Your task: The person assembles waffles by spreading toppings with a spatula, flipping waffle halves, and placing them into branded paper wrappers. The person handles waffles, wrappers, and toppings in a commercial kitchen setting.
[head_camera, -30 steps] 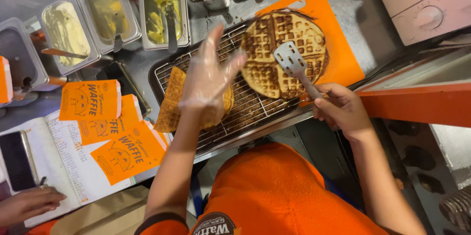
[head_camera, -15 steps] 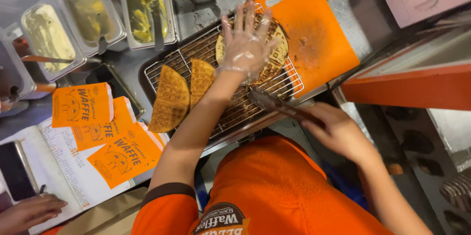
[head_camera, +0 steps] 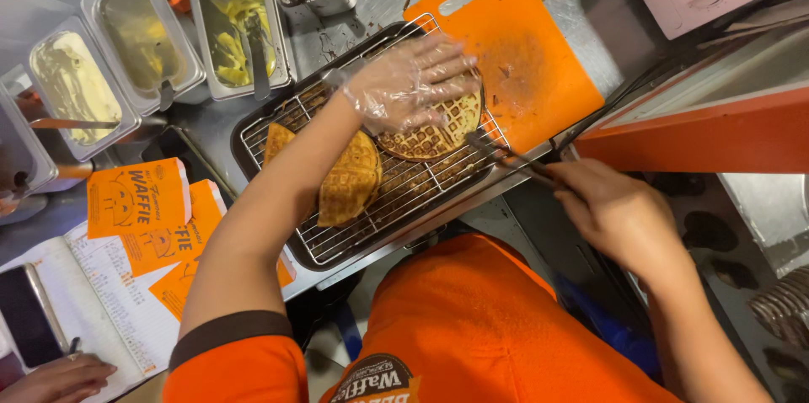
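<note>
- Half a second ago the gloved left hand (head_camera: 413,83) was reaching over the wire cooling rack (head_camera: 295,239); it now lies flat on the round waffle (head_camera: 438,129), fingers spread wide and palm down, pressing rather than gripping.
- The round waffle has left the orange cutting board (head_camera: 527,66), where it lay a second ago, and sits at the 2 o'clock end of the rack; the board at 1 o'clock now shows only a brown crumb smear.
- The right hand (head_camera: 615,213) has dropped back toward 4 o'clock, fingers curled around the handle of the metal spatula (head_camera: 506,157), whose blade end points in at the waffle's lower edge.
- Judged from this, the transfer onto the rack looks done, and the flat hand seems to be steadying the waffle over the blade.
- Two folded waffles (head_camera: 345,180) lie just beside the round one at 9 o'clock on the rack, golden brown with a deep square grid, their crust looking dry and crisp.
- The glove is thin, clear, crinkled plastic; the rack is a fine steel grid set in a dark tray.
- Steel topping pans (head_camera: 147,41) at 11 o'clock hold pale cream and yellow fillings, each with a spoon.
- Orange paper waffle sleeves (head_camera: 139,197) lie at 8 o'clock, beside an open notebook (head_camera: 101,310) that another person's hand (head_camera: 55,378) rests on.
</note>
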